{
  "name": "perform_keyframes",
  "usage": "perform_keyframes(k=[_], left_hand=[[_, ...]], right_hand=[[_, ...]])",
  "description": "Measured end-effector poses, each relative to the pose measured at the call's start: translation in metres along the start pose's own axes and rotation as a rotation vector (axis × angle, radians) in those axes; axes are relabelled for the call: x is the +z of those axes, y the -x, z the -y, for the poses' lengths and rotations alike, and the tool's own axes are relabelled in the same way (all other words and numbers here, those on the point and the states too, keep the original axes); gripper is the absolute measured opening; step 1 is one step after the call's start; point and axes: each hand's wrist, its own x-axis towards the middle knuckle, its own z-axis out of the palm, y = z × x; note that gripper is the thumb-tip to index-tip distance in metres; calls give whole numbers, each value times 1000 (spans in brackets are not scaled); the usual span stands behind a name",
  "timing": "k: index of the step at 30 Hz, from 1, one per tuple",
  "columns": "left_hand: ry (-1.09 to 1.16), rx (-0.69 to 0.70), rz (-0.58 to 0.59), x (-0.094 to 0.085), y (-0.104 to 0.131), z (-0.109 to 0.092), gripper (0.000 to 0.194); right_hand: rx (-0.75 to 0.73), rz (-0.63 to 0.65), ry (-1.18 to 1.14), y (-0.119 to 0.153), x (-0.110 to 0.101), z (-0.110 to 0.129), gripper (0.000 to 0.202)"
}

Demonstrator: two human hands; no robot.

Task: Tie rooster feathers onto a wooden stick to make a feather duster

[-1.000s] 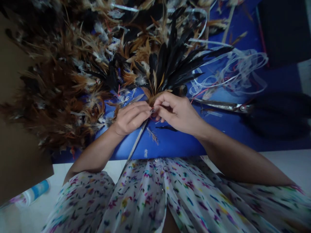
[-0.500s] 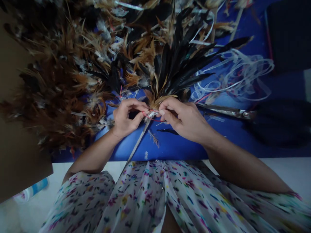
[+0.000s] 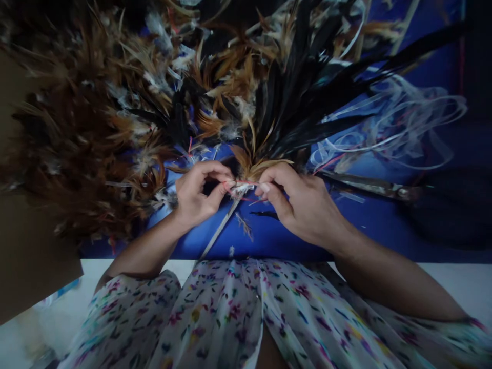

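Between my two hands lies a fan of black and brown feathers (image 3: 292, 102), its bound base joined to a thin pale stick (image 3: 221, 228) that slants down to the table's front edge. Red string (image 3: 246, 182) runs across this base. My left hand (image 3: 200, 192) pinches the string at the left of the base, thumb against forefinger. On the right side, my right hand (image 3: 298, 202) is closed in a pinch on the same string. Where the string passes behind the fingers is hidden.
A big heap of brown feathers (image 3: 88, 138) covers the left and back of the blue table (image 3: 280, 241). At right lie tangled white ribbon (image 3: 403, 123) and scissors (image 3: 369, 185) with dark handles. A brown cardboard panel (image 3: 31, 266) stands at far left.
My hands have drawn slightly apart, and the red string between them is straighter across the feather base. The view has shifted a little closer.
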Motion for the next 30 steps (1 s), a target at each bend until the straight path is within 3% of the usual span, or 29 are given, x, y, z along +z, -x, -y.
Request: perform_keyframes(k=[6,10,17,23,27,30], left_hand=[[-50,-35,19,-1,-7,-2,23],[-143,40,64,-3,-16,-3,7],[-142,45,86,-5,-21,-2,15],[84,50,80,0,-20,-3,15],[401,-45,198,7,-17,-4,12],[468,-123,255,12,-17,-3,18]], right_hand=[[0,-42,77,0,4,-2,7],[34,-15,45,-1,3,-1,7],[46,8,59,-1,0,-2,9],[124,26,139,-6,0,0,13],[138,40,201,-8,0,2,16],[127,39,238,-8,-1,0,17]])
